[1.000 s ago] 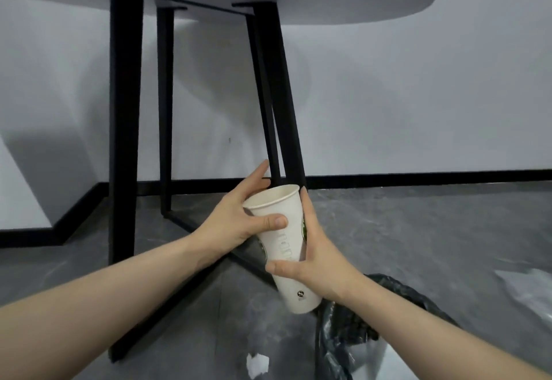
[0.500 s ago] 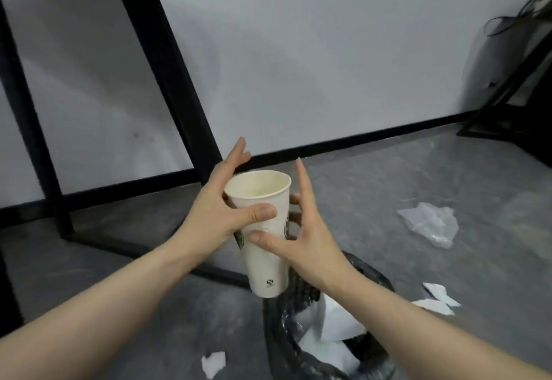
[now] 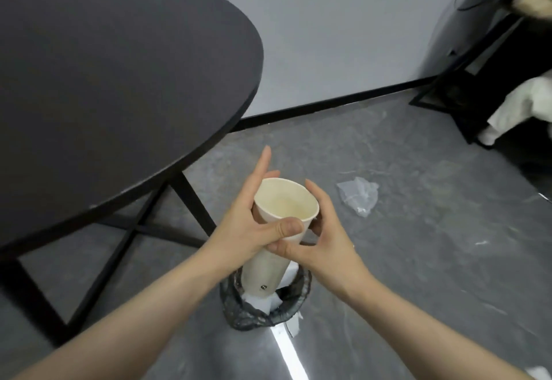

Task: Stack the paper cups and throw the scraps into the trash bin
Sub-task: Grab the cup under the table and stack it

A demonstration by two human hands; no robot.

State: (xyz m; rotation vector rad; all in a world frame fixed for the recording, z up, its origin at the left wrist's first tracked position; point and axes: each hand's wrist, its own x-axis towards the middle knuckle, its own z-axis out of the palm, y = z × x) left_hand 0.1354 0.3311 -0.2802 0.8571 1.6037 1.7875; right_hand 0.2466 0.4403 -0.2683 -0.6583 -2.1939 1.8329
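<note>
A stack of white paper cups point(image 3: 285, 206) is held between both hands, mouth up and tilted, its base point(image 3: 263, 285) over the trash bin. My left hand point(image 3: 248, 224) wraps its left side with the thumb across the front. My right hand point(image 3: 322, 239) grips it from the right, thumb under the rim. The trash bin point(image 3: 239, 314), lined with a black bag, stands on the floor directly below and holds white paper scraps point(image 3: 263, 302). A crumpled clear plastic scrap point(image 3: 358, 195) lies on the floor to the right.
A round dark table point(image 3: 119, 80) with black crossed legs point(image 3: 191, 200) fills the left, its edge close to my left hand. A black frame stand point(image 3: 466, 92) with white cloth is at the far right. A white scrap point(image 3: 537, 372) lies at the bottom right.
The view rose from under the table to above it. Both hands kept hold of the cups and now hold them directly over the bin.
</note>
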